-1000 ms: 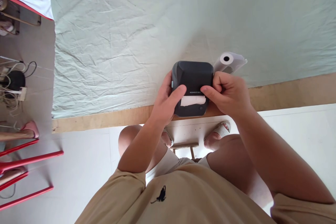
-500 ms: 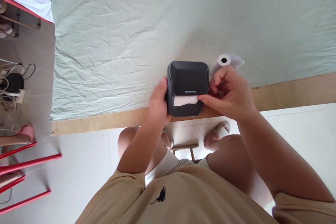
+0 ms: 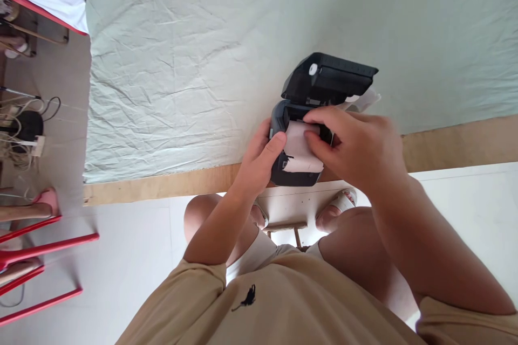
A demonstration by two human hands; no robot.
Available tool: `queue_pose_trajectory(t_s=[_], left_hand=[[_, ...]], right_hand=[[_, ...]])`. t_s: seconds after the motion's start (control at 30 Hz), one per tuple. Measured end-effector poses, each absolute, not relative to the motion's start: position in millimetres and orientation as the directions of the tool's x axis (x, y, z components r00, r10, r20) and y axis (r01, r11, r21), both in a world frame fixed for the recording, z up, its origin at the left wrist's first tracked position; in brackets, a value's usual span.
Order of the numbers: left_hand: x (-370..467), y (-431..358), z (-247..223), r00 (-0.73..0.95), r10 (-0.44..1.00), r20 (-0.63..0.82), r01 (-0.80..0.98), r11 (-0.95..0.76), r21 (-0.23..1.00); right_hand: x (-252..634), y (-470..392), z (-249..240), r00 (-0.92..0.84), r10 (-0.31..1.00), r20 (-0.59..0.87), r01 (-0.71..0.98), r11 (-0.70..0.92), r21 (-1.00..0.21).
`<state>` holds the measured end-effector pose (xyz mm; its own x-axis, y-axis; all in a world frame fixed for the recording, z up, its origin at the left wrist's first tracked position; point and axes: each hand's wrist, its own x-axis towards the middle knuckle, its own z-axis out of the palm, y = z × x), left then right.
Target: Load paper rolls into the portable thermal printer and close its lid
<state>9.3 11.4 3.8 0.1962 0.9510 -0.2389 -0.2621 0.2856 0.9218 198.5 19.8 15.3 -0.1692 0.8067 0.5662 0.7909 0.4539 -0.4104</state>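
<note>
A small black label printer (image 3: 297, 179) is at the table's near edge, its lid (image 3: 329, 78) swung up and back. Inside lies a white paper roll (image 3: 297, 140), its torn end draped over the printer's front. My left hand (image 3: 261, 161) grips the printer's left side, thumb on top near the paper. Over the open compartment, my right hand (image 3: 356, 145) has its thumb and index finger closed on the roll's right part. Behind that hand, a second white paper roll (image 3: 366, 99) is mostly hidden by the lid and fingers.
A pale green cloth (image 3: 182, 75) covers the table, with a bare wooden edge (image 3: 162, 187) along the front. On the left are a red-framed stool (image 3: 52, 248), tangled cables with a power strip (image 3: 38, 145), and another person's foot in a pink shoe (image 3: 46, 202).
The printer's lid has gone from closed to raised, exposing the paper roll inside. My right hand has moved from the front paper strip up to the roll. My left hand still holds the printer.
</note>
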Motion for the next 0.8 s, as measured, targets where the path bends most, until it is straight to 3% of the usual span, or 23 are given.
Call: queue_pose_trajectory(t_s=[0.13, 0.23, 0.3, 0.4, 0.47, 0.53, 0.57, 0.63, 0.8], left_hand=[[7.8, 11.7, 3.5, 0.228, 0.942, -0.245, -0.255, 0.301, 0.919], [7.4, 12.3, 3.8, 0.204, 0.937, -0.284, -0.251, 0.330, 0.910], [8.4, 12.9, 3.6, 0.165, 0.934, -0.316, -0.273, 0.351, 0.896], [10.7, 14.3, 1.8, 0.118, 0.932, -0.341, -0.311, 0.361, 0.879], [11.8, 15.3, 0.2, 0.114, 0.935, -0.335, -0.327, 0.353, 0.876], [12.2, 16.2, -0.8, 0.122, 0.935, -0.333, -0.334, 0.355, 0.873], [12.2, 16.5, -0.9, 0.122, 0.935, -0.333, -0.338, 0.355, 0.872], [12.1, 16.7, -0.3, 0.120, 0.935, -0.333, -0.346, 0.354, 0.869], [12.1, 16.5, 2.7, 0.128, 0.931, -0.342, -0.342, 0.365, 0.866]], right_hand=[[205.1, 17.4, 22.2, -0.292, 0.847, 0.444, 0.731, 0.497, -0.467], [212.5, 13.6, 36.7, -0.298, 0.861, 0.412, 0.631, 0.502, -0.592], [221.7, 15.6, 45.3, -0.185, 0.886, 0.424, 0.499, 0.457, -0.736], [245.4, 33.0, 43.6, 0.221, 0.868, 0.444, 0.173, 0.413, -0.894], [265.5, 50.9, 29.7, 0.423, 0.861, 0.283, 0.011, 0.308, -0.951], [284.5, 66.4, 9.3, 0.617, 0.760, 0.205, 0.038, 0.231, -0.972], [292.7, 71.9, -1.6, 0.664, 0.704, 0.251, 0.108, 0.241, -0.964], [306.3, 78.7, -21.2, 0.590, 0.756, 0.285, 0.182, 0.219, -0.959], [330.1, 89.8, -49.2, 0.604, 0.780, 0.163, 0.036, 0.178, -0.983]])
